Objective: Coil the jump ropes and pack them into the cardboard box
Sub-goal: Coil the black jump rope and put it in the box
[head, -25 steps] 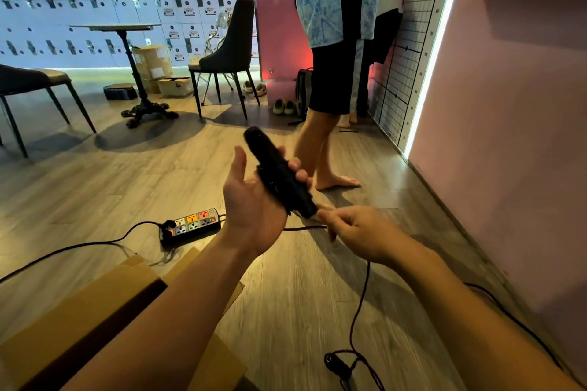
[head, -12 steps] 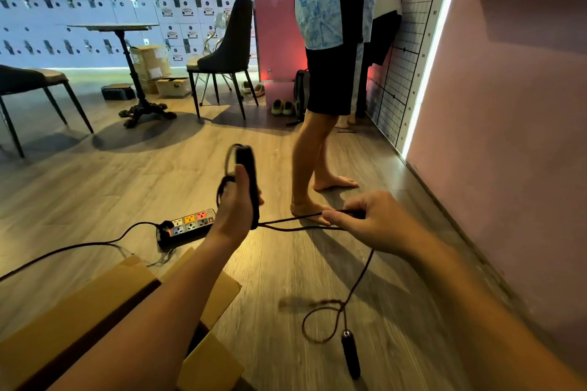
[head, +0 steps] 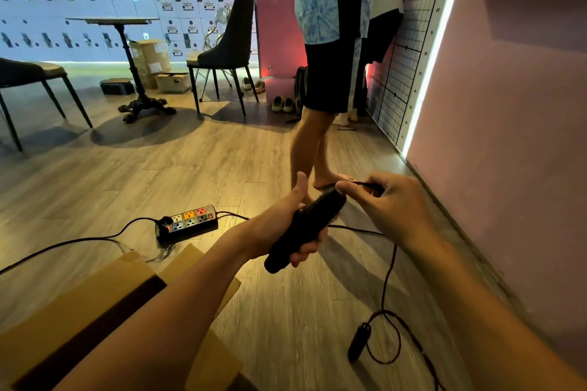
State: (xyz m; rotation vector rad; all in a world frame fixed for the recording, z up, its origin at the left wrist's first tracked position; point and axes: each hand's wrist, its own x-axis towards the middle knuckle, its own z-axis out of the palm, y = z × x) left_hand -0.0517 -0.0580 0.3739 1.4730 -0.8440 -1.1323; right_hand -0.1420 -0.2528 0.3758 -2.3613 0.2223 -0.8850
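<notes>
Head view: the left hand is curled round a black jump-rope handle, thumb raised, fingers wrapped underneath, the handle slanting up toward the right. The right hand sits just beside it at the handle's upper end, thumb and forefinger pinching the thin black rope; the two hands are close together, nearly touching. A power strip with its cable lies on the wooden floor beyond the left forearm, and a standing person's bare legs are right behind the hands. From the right hand the rope drops to the floor and loops round the second handle, which lies below the right forearm. The open cardboard box sits at the lower left, under the left forearm.
</notes>
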